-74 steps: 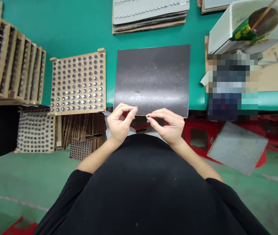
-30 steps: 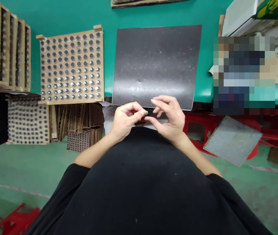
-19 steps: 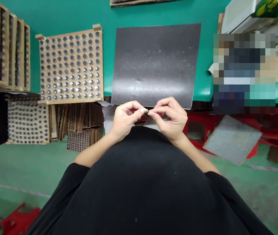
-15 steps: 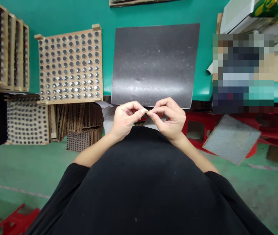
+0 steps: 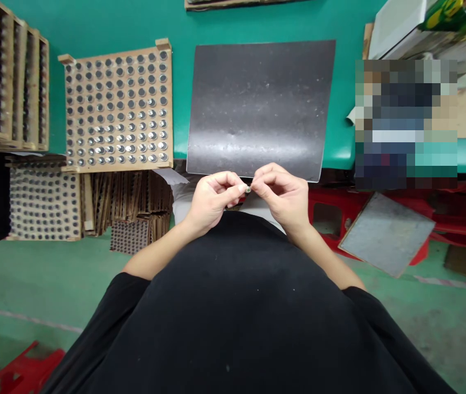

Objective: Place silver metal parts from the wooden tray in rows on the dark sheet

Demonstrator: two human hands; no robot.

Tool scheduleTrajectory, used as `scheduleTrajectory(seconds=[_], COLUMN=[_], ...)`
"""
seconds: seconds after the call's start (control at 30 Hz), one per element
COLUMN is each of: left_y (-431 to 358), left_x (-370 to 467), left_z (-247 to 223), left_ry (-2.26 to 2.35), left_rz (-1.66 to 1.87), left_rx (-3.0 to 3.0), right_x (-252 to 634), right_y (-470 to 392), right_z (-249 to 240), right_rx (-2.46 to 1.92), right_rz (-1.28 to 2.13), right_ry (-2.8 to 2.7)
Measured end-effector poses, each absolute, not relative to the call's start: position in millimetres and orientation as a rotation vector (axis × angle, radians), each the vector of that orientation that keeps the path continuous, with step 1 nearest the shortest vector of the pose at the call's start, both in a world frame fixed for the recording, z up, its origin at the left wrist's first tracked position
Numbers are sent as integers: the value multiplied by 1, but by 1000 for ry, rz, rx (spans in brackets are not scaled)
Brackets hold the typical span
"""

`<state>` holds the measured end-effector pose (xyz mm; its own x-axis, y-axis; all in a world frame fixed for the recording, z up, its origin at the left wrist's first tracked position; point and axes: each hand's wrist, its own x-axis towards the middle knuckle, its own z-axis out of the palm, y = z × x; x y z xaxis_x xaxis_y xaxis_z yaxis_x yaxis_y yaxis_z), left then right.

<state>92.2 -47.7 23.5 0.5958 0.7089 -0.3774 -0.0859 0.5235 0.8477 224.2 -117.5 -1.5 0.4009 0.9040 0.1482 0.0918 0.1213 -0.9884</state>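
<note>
Bright light here, glare streaking the sheet's near half (image 5: 257, 139), left stack (image 5: 9, 82) stretched, tiny part (image 5: 248, 190) soft, pixel blocks (image 5: 406, 125) masking the right.

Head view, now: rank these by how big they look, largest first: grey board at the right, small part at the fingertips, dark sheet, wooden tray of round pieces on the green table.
1. Dark sheet
2. Wooden tray
3. Grey board
4. Small part

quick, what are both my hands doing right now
Left hand: closed, thumb and fingertip pinching a tiny round metallic piece.
Right hand: fingertips drawn together right beside that piece; whether they grip anything cannot be told.
</note>
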Motion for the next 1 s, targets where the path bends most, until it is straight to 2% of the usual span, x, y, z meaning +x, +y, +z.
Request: scheduleTrajectory(seconds=[0.27,0.53,0.8,1.0], left_y=[-48,-40,-11,-6], left_x=[91,88,94,97], left_z=[22,23,23,14], left_ry=[805,856,951,1057], left_rz=[548,638,826,790], left_rx=[939,1048,1197,1176], right_x=[223,230,256,254], right_y=[-117,-112,-93,-86], right_z=[1,-7,-16,-32], right_rx=[-1441,-1400,-1522,-1638], right_rz=[227,303,237,83], right_ry=[-1291,-1396,-1464,-1510])
